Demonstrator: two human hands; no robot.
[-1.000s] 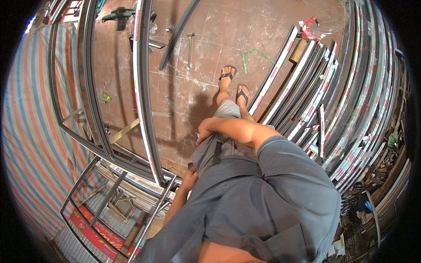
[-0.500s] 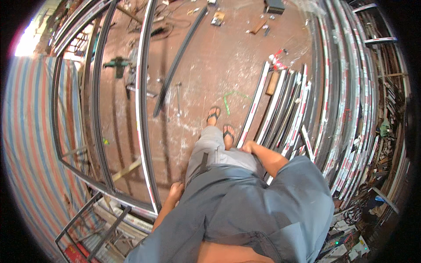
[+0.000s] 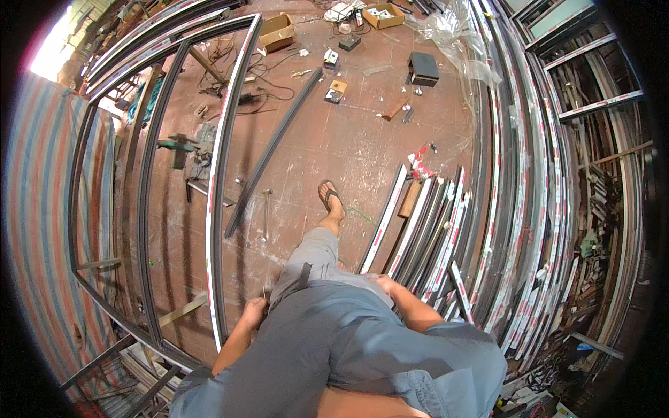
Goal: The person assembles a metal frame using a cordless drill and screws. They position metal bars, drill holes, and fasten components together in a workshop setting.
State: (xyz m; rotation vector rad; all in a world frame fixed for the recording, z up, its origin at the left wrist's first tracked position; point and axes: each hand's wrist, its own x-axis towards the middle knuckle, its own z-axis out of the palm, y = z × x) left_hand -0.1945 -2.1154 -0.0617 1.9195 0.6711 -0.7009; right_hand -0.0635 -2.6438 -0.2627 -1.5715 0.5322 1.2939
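My left hand (image 3: 256, 311) hangs beside my left thigh, between my leg and a long dark frame (image 3: 216, 167) with a white, red-marked edge. The back of this hand shows; its fingers are mostly hidden. In front of my right thigh is my right hand (image 3: 380, 283), close to the grey trousers (image 3: 306, 258). Its fingers are too small and turned away to make out. Just beyond it lies a bundle of long profiles (image 3: 425, 230), dark with white and red strips. One sandalled foot (image 3: 329, 197) is stretched forward on the red-brown floor.
A dark bar (image 3: 275, 150) and a thin metal rod (image 3: 266, 212) lie ahead to the left. Farther off are a black box (image 3: 423, 68), cardboard boxes (image 3: 277, 33) and cables. Long profiles (image 3: 498, 181) line the right side. A striped sheet (image 3: 42, 209) hangs at left.
My view has tilted up and moved forward, bringing boxes at the far end into sight. One foot now reaches ahead; the other is mostly hidden. Both hands sit lower and farther left in view.
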